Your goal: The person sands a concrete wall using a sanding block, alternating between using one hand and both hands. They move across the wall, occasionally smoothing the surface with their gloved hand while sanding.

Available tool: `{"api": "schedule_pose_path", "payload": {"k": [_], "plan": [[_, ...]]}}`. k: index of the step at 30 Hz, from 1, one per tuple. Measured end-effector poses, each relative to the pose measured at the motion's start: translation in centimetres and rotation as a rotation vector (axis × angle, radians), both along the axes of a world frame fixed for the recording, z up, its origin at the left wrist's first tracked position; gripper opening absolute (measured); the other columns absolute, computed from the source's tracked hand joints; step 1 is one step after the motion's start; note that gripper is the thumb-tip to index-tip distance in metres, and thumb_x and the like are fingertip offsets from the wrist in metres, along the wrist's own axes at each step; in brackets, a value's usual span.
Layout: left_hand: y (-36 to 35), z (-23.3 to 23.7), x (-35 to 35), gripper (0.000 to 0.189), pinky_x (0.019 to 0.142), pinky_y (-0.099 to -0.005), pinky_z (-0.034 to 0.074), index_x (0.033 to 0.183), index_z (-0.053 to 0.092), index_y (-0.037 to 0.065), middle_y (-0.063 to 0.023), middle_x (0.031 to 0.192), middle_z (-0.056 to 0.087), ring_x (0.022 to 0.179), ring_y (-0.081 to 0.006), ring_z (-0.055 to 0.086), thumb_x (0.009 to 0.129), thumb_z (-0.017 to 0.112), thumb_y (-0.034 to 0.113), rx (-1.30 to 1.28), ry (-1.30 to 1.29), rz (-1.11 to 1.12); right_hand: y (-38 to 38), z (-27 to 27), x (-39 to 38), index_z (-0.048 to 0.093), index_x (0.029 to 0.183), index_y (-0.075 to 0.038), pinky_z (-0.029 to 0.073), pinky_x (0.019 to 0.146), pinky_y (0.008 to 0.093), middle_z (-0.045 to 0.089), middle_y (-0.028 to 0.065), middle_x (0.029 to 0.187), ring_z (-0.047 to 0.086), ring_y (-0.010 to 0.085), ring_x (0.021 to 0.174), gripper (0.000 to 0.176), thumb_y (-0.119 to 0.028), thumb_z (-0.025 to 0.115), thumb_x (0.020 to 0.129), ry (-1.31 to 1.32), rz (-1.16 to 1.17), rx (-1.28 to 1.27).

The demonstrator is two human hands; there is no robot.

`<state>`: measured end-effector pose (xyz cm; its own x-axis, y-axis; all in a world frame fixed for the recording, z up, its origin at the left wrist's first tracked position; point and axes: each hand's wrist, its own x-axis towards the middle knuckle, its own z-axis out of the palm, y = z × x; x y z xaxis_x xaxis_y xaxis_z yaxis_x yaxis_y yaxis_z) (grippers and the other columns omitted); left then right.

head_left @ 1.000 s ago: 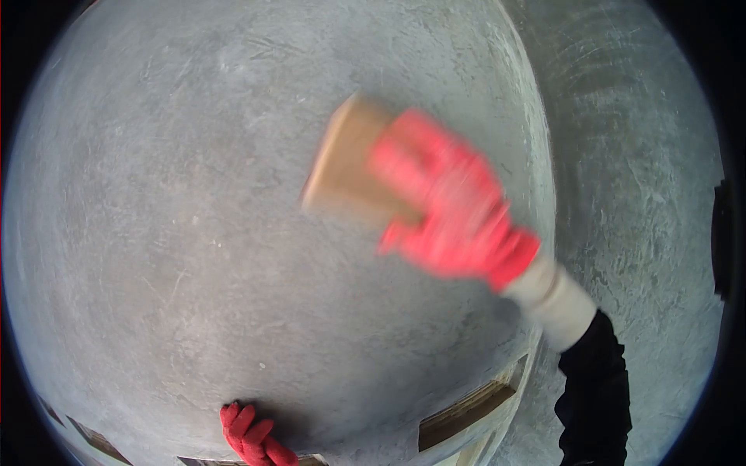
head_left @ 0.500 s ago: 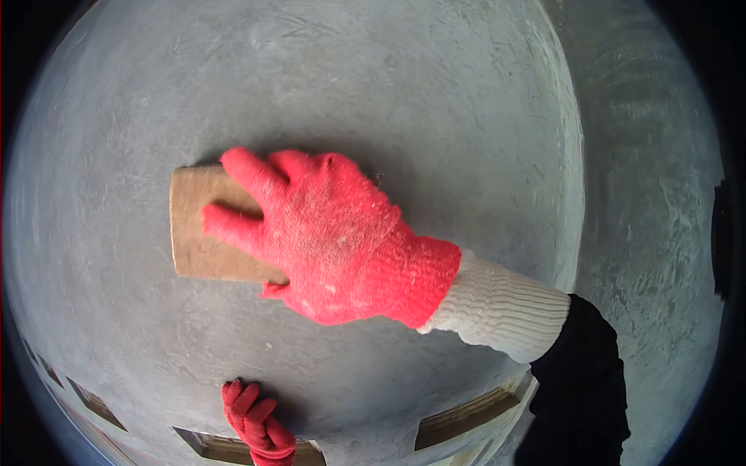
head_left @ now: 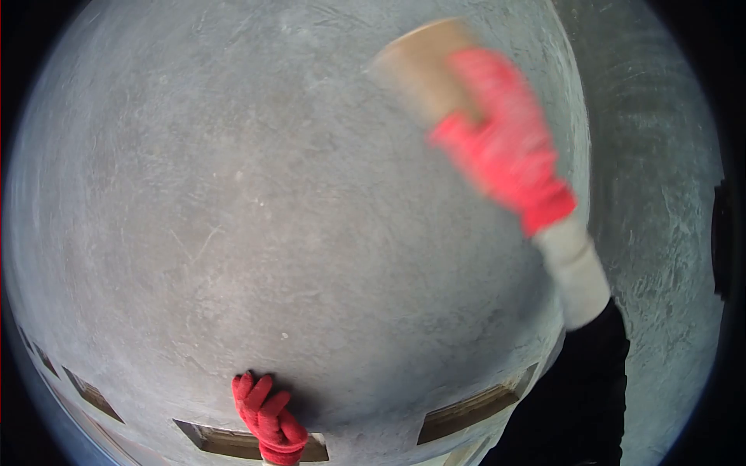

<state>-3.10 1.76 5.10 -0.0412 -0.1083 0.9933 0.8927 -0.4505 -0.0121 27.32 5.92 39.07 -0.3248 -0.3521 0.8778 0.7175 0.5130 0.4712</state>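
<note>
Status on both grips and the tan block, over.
Right grip: holding tan block, blurred. Left grip: in front of rectangular recess. No obstruction visible near block.

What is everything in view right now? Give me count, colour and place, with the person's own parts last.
Tan block: 1, tan, upper middle, held in the right hand, motion-blurred
Broad surface: 1, grey, fills most of the view
Adjoining surface: 1, grey, along the right side
Rectangular recesses: at least 4, brownish inside, along the bottom and lower left
Dark object: 1, black, far right edge, too dark to identify
Right hand: 1, red glove, upper right
Left hand: 1, red glove, bottom, left of centre
Cuff: 1, cream, right wrist
Sleeve: 1, black, lower right
</note>
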Motion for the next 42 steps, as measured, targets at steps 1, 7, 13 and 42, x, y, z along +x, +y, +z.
{"api": "schedule_pose_path", "payload": {"k": [1,7,13,42], "plan": [[-0.2,0.0,0.1,0.018,0.102,-0.0595,0.036,0.089,0.059,0.007,-0.0163,0.114,0.060,0.117,-0.0407,0.050,0.077,0.047,0.008,-0.010,-0.010,0.032,-0.8,-2.4,-2.8,0.058,0.126,-0.012,0.052,0.089,0.0457,0.056,0.0159,0.121,0.058,0.0344,0.111,0.058,-0.029,0.078,0.074,-0.179,-0.074,0.142],[-0.5,0.2,0.3,0.021,0.104,-0.0596,0.035,0.091,0.060,0.006,-0.0173,0.115,0.060,0.118,-0.0411,0.050,0.076,0.045,0.005,0.023,-0.077,-0.005,-0.1,-1.6,1.6,0.056,0.130,-0.007,0.050,0.095,0.0444,0.051,0.0180,0.129,0.057,0.0337,0.115,0.066,-0.025,0.081,0.071,-0.167,-0.096,0.084],[-0.6,0.6,-0.2,0.023,0.106,-0.0593,0.033,0.094,0.060,0.006,-0.0174,0.115,0.060,0.119,-0.0406,0.050,0.076,0.045,0.005,-0.003,-0.016,-0.008,4.8,6.2,15.8,0.045,0.142,-0.002,0.048,0.093,0.0311,0.058,0.0152,0.130,0.058,0.0179,0.112,0.065,-0.032,0.068,0.089,0.913,0.237,-0.390],[0.8,-3.4,-0.7,0.029,0.110,-0.0626,0.027,0.108,0.057,0.001,-0.0212,0.128,0.054,0.128,-0.0443,0.043,0.088,0.041,0.013,0.001,0.082,0.021,1.4,-22.1,13.8,0.028,0.149,0.001,0.036,0.104,0.0555,0.031,0.0389,0.143,0.040,0.0557,0.126,0.084,-0.031,0.070,0.084,0.191,-0.372,-0.224]]}}
